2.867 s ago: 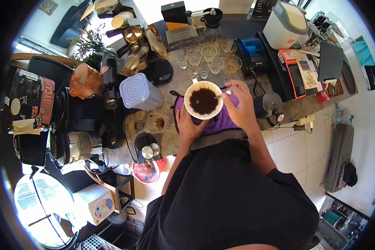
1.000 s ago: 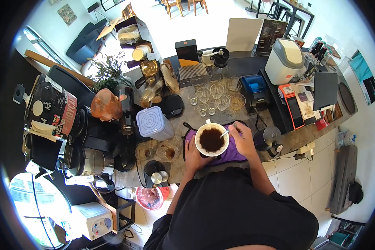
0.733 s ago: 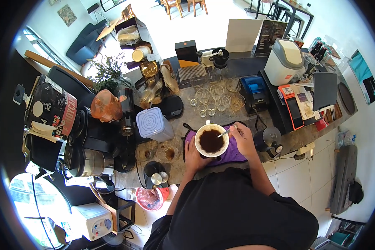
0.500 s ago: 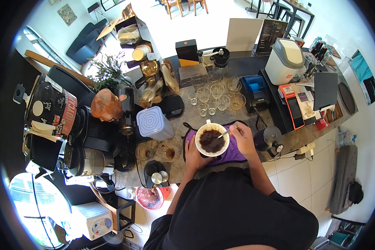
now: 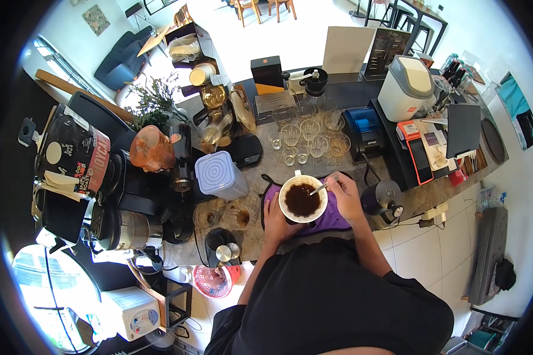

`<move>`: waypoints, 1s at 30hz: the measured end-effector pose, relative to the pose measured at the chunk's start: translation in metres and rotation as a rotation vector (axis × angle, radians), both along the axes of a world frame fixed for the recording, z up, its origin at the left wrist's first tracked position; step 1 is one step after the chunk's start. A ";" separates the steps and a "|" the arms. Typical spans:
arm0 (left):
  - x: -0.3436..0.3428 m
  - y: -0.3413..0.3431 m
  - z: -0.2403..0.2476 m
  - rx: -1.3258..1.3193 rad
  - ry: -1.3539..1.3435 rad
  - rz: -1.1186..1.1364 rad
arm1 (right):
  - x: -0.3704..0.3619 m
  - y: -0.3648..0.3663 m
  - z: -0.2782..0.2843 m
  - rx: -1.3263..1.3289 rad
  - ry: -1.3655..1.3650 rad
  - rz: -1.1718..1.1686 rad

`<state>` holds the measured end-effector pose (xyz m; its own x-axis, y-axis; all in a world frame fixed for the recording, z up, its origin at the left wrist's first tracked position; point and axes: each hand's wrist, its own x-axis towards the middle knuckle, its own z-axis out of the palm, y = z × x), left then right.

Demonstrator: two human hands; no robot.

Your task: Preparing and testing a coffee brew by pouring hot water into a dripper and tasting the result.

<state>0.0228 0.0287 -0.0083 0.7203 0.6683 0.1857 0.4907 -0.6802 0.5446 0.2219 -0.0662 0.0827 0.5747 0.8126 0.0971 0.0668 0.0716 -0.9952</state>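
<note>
A white coffee dripper [image 5: 285, 214] with a handle on its far side and a pale, brown-stained lining holds dark brown coffee [image 5: 302, 200]. It stands over a purple cloth [image 5: 336, 222] on the counter. My left hand [image 5: 278, 223] is curved against the dripper's near left side, low down; some of its fingers are hidden beneath the rim. Between the fingertips of my right hand [image 5: 346, 196] is the handle of a metal spoon [image 5: 324, 187], slanting down into the coffee. The spoon's bowl is hidden in the liquid.
Several clear glasses [image 5: 310, 128] stand beyond the cloth. A lidded pale container [image 5: 220, 176] and a black scale [image 5: 244, 151] are on the left, a black kettle [image 5: 382, 197] close on the right. A blue-topped printer [image 5: 364, 130] sits behind it. A pink basket [image 5: 213, 281] is below the counter.
The spoon has shifted slightly in the coffee. The liquid's surface looks smoother and darker, with less foam. My left hand stays at the dripper.
</note>
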 end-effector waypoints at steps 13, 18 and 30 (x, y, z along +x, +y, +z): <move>0.000 -0.001 0.004 -0.015 0.009 -0.011 | -0.001 -0.005 -0.001 0.021 0.089 0.065; -0.002 0.000 -0.003 0.041 -0.021 -0.017 | -0.004 -0.003 -0.005 0.031 0.095 0.005; -0.002 0.000 0.006 -0.005 0.029 -0.014 | -0.005 -0.005 -0.001 0.050 0.158 0.057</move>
